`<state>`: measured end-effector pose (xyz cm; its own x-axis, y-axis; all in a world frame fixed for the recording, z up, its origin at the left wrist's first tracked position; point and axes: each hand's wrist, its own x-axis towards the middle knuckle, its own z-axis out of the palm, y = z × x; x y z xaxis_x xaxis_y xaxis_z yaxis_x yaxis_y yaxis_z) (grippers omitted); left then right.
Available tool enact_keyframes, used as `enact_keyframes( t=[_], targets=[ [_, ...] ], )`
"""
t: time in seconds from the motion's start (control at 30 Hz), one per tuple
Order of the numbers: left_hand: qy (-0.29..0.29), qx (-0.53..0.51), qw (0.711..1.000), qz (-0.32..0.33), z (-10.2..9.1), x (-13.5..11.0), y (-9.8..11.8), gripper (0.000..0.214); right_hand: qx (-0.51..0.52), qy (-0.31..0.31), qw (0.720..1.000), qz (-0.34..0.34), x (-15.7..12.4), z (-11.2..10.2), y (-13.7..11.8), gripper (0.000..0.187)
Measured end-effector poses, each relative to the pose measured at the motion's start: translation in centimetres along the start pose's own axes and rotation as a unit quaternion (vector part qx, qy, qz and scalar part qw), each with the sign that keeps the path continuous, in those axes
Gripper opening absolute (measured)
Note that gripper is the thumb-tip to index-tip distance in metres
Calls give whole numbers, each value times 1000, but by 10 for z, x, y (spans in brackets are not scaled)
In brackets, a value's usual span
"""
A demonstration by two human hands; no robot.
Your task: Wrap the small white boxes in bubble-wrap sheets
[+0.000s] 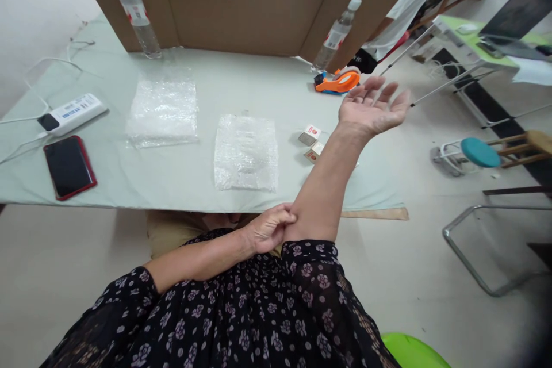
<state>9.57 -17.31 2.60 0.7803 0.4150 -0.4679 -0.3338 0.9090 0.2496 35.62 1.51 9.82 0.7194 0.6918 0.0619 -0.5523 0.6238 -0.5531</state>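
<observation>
My left hand (271,229) is closed against the inner side of my right forearm, just below the elbow, with thumb and fingers curled at the skin. My right hand (375,104) is raised over the table's right side, palm up, fingers spread and loosely bent, holding nothing. Near its wrist, two small printed boxes (309,134) lie partly behind the forearm. Just beyond the fingers is an orange tape dispenser (345,80). A flat bubble wrap sheet or pouch (245,152) lies in front of me, and a larger bubble wrap pile (164,106) lies left of it.
A cardboard panel (237,6) stands at the back, with water bottles at its left (137,14) and right (336,37) ends. On the left lie a phone (69,167) and a white power strip (80,112) with cables. Stools and a laptop table (470,46) are right.
</observation>
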Motion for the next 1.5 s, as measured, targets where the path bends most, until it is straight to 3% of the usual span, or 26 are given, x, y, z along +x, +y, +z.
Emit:
enact_keyframes(
  t=[0.1, 0.23, 0.37, 0.47, 0.5, 0.57, 0.67, 0.73, 0.8, 0.87, 0.97, 1.1, 1.2, 1.27, 1.37, 1.5],
  targets=[
    [21, 8, 1000, -1, -1, 5, -3, 34, -54, 8, 996, -76, -4, -1, 5, 51],
    [19, 34, 999, -4, 4, 10, -7, 40, -115, 24, 987, -109, -13, 6, 0, 42],
    [-18, 106, 994, 1, 9, 3, -3, 50, -220, 24, 967, -127, -20, 5, -36, 45],
    [-14, 260, 960, 98, 6, -13, 23, 59, -357, -2, 919, -167, -28, -17, -77, 43],
    [5, 339, 927, 158, 2, -19, 37, 58, -396, -9, 900, -181, -32, -28, -90, 38],
    [85, 498, 828, 241, -10, -28, 65, 48, -476, -14, 860, -184, -42, -53, -111, 29],
    [164, 656, 630, 382, -37, -32, 98, 35, -634, -70, 764, -95, -60, -94, -127, 36],
    [192, 729, 506, 419, -56, -29, 109, 33, -718, -110, 687, -24, -68, -118, -125, 49],
    [205, 784, 427, 401, -70, -26, 111, 30, -769, -123, 627, 19, -72, -137, -117, 57],
    [203, 821, 390, 364, -79, -24, 109, 30, -799, -120, 588, 40, -71, -149, -107, 54],
    [185, 842, 383, 332, -85, -26, 110, 32, -812, -87, 575, 41, -69, -149, -100, 43],
    [157, 839, 405, 329, -87, -32, 115, 32, -770, -47, 634, -54, -84, -114, -106, 40],
    [152, 831, 412, 341, -88, -34, 116, 29, -716, -146, 674, -106, -108, -73, -91, 44],
    [154, 826, 415, 349, -88, -34, 115, 26, -679, -254, 684, -83, -125, -48, -63, 45],
    [152, 822, 427, 346, -88, -36, 115, 26, -638, -396, 659, -36, -144, -27, -4, 41],
    [144, 814, 455, 332, -90, -39, 116, 30, -616, -485, 620, 23, -153, -29, 62, 41]
  ],
)
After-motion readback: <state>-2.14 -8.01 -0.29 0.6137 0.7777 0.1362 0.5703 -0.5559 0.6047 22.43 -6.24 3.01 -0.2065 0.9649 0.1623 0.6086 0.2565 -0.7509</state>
